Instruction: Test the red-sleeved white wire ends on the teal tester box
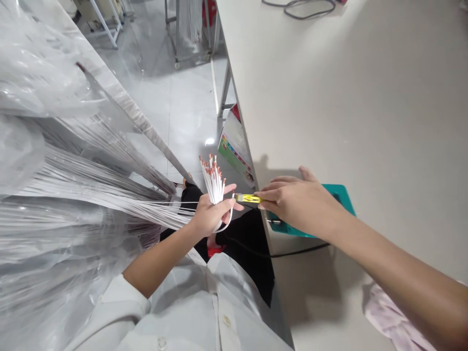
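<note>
L hand [211,214] is gripping the white wire bundle [215,189], coppery tips sticking up, just off the table [347,112] edge; R hand [300,201] is pinching the yellow tool [249,198], its tip sitting by one looped wire [229,222], contact unclear. Prob. working that single end now; next move's prob. needing both hands steady.

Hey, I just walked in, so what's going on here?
A person's left hand grips a bunch of white wires with copper-coloured tips, off the table's edge. One wire curves out on its own, its end near a small yellow piece pinched in the fingers of the right hand. Whether the two touch is too small to tell. The right hand is above a teal object on the table.
</note>
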A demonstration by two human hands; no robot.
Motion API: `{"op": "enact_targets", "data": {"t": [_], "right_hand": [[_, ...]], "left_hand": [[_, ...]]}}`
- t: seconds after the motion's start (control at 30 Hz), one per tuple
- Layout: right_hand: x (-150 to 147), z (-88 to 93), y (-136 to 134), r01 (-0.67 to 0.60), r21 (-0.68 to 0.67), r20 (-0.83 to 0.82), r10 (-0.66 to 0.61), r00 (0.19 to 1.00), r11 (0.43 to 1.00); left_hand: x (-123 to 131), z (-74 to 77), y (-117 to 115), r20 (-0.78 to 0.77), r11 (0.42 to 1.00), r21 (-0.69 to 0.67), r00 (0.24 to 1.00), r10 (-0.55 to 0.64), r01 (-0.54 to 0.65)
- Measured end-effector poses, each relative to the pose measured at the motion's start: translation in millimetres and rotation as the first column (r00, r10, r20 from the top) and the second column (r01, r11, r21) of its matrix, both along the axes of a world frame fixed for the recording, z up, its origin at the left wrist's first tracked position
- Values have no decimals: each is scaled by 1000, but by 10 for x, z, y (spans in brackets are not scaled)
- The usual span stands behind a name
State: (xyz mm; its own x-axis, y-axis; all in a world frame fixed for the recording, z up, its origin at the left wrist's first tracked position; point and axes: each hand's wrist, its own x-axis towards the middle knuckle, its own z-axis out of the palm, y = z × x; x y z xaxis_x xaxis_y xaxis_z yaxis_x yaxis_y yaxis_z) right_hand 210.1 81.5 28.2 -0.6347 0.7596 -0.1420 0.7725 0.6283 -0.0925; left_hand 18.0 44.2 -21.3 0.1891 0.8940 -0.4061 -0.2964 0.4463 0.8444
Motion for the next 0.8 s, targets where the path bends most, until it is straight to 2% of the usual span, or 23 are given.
{"op": "enact_targets", "data": {"t": [0.1,0.33,0.5,0.8], "right_hand": [[-24,19,-11,-8,-3,67,8,998,1000],[-21,-37,54,-8,14,-11,8,1000,1000],[-81,24,75,-10,51,29,8,1000,999],[-95,43,39,38,4,67,-38,997,999]], "left_hand": [[18,15,24,36,999,-42,999,35,-34],[55,-14,13,36,998,-48,999,30,-28],[72,-49,0,23,998,-50,999,47,-46],[89,-76,-19,2,998,-63,1000,21,-20]]}}
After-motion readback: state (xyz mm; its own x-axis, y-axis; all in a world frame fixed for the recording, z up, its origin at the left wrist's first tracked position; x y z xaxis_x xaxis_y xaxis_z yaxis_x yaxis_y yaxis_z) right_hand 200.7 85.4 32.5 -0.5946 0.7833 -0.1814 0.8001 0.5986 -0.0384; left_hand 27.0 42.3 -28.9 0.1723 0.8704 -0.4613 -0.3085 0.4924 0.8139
